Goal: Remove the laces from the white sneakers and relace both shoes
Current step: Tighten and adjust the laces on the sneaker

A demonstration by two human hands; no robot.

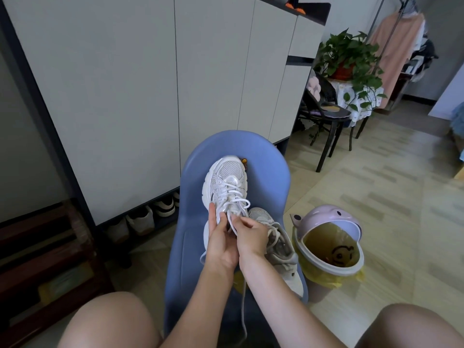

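A pink bin (pixel 326 249) with a yellow liner is sitting on the tiled floor at about four o'clock from the blue chair (pixel 266 156), just beside the seat edge, its swing lid tipped open. At eleven o'clock a tall pale cabinet (pixel 125 96) is filling the wall, with pairs of shoes (pixel 143 219) tucked in the gap under it. Up at one o'clock a leafy potted plant (pixel 349 56) is trailing over a cloth-covered table, and a dark chair is standing just in front of it.

On the smooth plastic seat of the blue chair, the white sneaker (pixel 227 182) is lying toe pointing to twelve o'clock, its mesh toe and glossy overlays catching the light, its white lace (pixel 236 204) looping loosely across the eyelets. The second sneaker (pixel 276 244), greyer in this light, is lying just beside it at five o'clock, partly hidden behind the right forearm, its lace slack and one end hanging down off the seat.

The left hand (pixel 221 239) is cupping the side of the white sneaker, fingers fairly straight and together, thumb pressing at the lace. The right hand (pixel 251 232) is pinching the lace, fingers curled in tight.
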